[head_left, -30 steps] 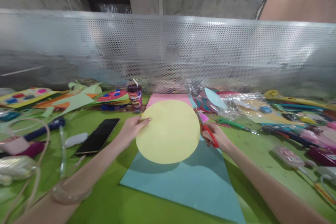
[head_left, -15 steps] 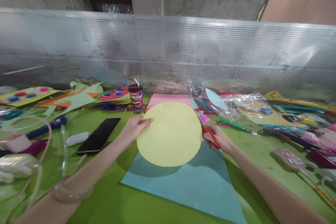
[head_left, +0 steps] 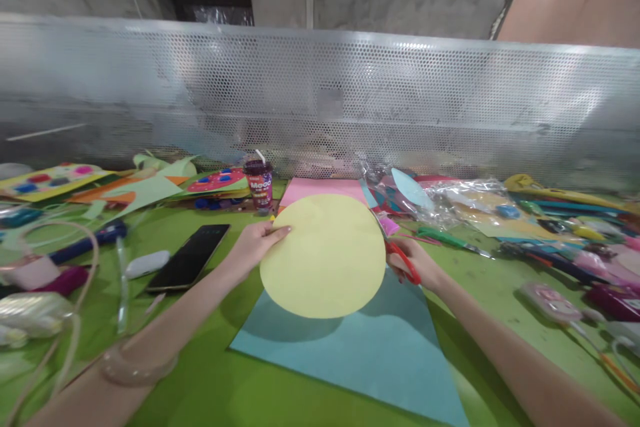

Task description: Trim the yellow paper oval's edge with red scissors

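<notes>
A round pale yellow paper (head_left: 323, 257) is held up over a blue sheet (head_left: 355, 353) on the green table. My left hand (head_left: 257, 245) pinches the paper's left edge, thumb on the near face. My right hand (head_left: 413, 261) is closed around the red handles of the scissors (head_left: 403, 263) at the paper's right edge. The scissor blades point up and away, partly hidden by the paper.
Left of the paper are a black phone (head_left: 193, 257), a white oval case (head_left: 148, 265) and a drink cup with straw (head_left: 259, 185). Green-handled scissors (head_left: 450, 239) lie right. A perforated metal panel (head_left: 320, 100) stands behind.
</notes>
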`<action>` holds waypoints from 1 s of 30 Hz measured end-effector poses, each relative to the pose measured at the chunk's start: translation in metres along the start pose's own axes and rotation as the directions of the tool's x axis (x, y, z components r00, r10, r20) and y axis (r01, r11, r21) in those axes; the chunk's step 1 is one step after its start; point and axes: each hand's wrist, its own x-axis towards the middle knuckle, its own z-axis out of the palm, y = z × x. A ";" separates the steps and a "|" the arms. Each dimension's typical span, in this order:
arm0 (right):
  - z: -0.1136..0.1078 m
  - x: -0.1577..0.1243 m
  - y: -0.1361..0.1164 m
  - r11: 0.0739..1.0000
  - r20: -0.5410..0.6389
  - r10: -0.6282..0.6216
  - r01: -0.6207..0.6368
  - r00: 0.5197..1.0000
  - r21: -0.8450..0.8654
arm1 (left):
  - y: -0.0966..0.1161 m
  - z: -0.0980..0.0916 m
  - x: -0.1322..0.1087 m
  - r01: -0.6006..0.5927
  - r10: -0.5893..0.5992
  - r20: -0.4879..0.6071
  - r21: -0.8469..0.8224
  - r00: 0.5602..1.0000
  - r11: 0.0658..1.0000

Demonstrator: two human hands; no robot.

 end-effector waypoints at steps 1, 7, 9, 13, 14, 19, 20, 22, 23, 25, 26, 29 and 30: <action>0.000 0.000 0.000 1.000 0.001 0.001 -0.001 1.000 0.000 | 0.000 0.000 0.000 0.001 -0.001 0.001 0.001 1.000 1.000; 0.000 -0.001 -0.002 1.000 0.004 0.004 -0.004 1.000 -0.008 | 0.001 0.000 -0.002 0.005 -0.005 0.008 0.007 1.000 1.000; 0.000 -0.001 -0.002 1.000 0.007 -0.004 0.004 1.000 -0.006 | 0.002 0.000 -0.002 0.001 -0.001 0.006 0.017 1.000 1.000; 0.000 -0.001 -0.002 1.000 0.007 -0.007 0.007 1.000 -0.016 | 0.003 0.001 -0.002 0.005 -0.005 0.003 0.041 1.000 0.999; 0.000 0.000 -0.001 1.000 0.009 -0.007 0.007 1.000 -0.020 | 0.003 0.001 -0.002 0.006 -0.006 0.003 0.043 1.000 0.999; -0.001 0.002 0.004 0.999 0.022 -0.015 0.016 1.000 -0.039 | 0.003 0.000 -0.003 0.015 -0.015 0.015 0.014 1.000 1.000; -0.001 0.002 0.005 0.999 0.022 -0.020 0.021 1.000 -0.042 | 0.003 0.000 -0.003 0.015 -0.015 0.017 0.012 1.000 1.000; -0.001 0.002 0.006 0.998 0.018 -0.032 0.032 0.999 -0.051 | 0.003 0.000 -0.003 0.013 -0.014 0.022 0.013 1.000 1.000; 0.000 0.002 0.006 0.998 0.015 -0.035 0.036 0.999 -0.054 | 0.002 0.000 -0.003 0.013 -0.013 0.025 0.014 1.000 1.000; 0.000 0.002 0.006 0.997 0.006 -0.032 0.033 0.999 -0.063 | 0.002 0.000 -0.002 0.014 -0.014 0.029 0.014 0.999 1.000; 0.000 0.002 0.005 0.997 0.001 -0.027 0.027 1.000 -0.067 | 0.002 0.000 -0.002 0.015 -0.015 0.026 0.012 1.000 1.000; 0.001 0.002 0.004 0.998 -0.008 -0.011 0.010 1.000 -0.067 | 0.002 0.000 -0.001 0.015 -0.015 0.013 0.011 1.000 1.000; 0.001 0.002 0.003 0.998 -0.010 -0.010 0.009 1.000 -0.067 | 0.002 0.000 -0.001 0.015 -0.015 0.008 0.011 1.000 1.000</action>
